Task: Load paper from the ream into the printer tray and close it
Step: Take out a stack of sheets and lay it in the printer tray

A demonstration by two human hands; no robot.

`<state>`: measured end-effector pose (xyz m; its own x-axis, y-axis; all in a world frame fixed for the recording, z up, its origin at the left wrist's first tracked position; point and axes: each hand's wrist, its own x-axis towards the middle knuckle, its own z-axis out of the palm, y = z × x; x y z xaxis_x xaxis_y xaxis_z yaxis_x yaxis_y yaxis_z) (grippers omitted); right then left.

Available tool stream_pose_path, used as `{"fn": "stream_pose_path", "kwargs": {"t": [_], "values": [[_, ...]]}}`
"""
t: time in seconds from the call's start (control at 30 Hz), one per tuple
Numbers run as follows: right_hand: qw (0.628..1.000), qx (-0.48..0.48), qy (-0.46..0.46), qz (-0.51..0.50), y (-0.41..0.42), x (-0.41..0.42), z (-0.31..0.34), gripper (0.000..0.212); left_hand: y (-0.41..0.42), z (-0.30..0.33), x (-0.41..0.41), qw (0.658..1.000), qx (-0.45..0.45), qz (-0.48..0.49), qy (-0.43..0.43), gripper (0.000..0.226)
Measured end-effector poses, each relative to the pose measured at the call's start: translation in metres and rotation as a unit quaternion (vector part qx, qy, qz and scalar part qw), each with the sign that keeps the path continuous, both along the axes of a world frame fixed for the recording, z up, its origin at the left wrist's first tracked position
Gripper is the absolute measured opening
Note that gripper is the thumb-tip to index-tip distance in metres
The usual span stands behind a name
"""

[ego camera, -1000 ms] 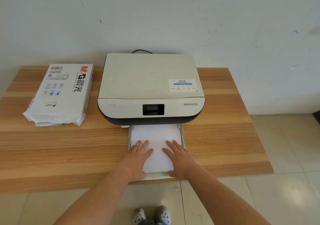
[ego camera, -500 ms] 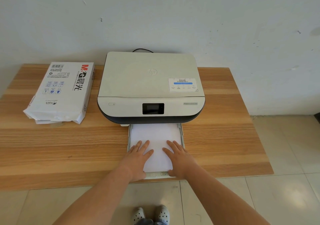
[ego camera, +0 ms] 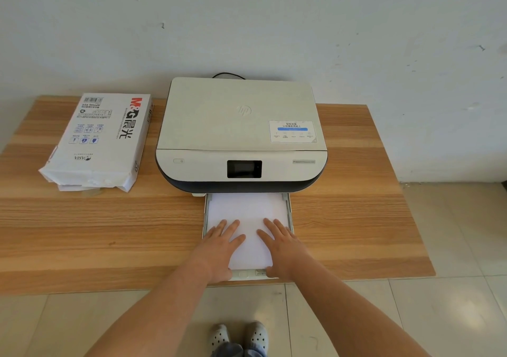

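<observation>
A white printer [ego camera: 241,126] with a dark base stands at the back middle of the wooden table [ego camera: 356,219]. Its paper tray [ego camera: 288,211] is pulled out toward me, and a stack of white paper [ego camera: 247,208] lies in it. My left hand [ego camera: 219,244] lies flat on the near left part of the paper, fingers straight and spread. My right hand [ego camera: 285,247] lies flat on the near right part in the same way. The opened ream [ego camera: 98,140], a white wrapped pack with red and black print, rests on the table left of the printer.
A black cable [ego camera: 227,75] runs out behind the printer toward the white wall. The table's front edge sits just under the tray's near end. Below it are a tiled floor and my feet in light shoes [ego camera: 238,337].
Both hands stay flat on the paper in nearly the same spot. The view has shifted slightly; the tray and paper look unchanged.
</observation>
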<state>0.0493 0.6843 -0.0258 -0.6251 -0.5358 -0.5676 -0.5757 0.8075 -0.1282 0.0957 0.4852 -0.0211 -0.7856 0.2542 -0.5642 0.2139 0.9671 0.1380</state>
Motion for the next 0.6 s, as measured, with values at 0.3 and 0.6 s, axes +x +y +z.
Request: {"fn": "stream_pose_path", "kwargs": {"t": [0.3, 0.6], "values": [[1.0, 0.01, 0.007, 0.009, -0.0023, -0.0012, -0.0018, 0.101, -0.0018, -0.0034, -0.0022, 1.0, 0.003, 0.005, -0.004, 0.087], [1.0, 0.002, 0.009, 0.001, -0.0027, -0.0013, 0.0001, 0.103, -0.0018, -0.0051, -0.0005, 1.0, 0.003, 0.01, 0.003, 0.087]]}}
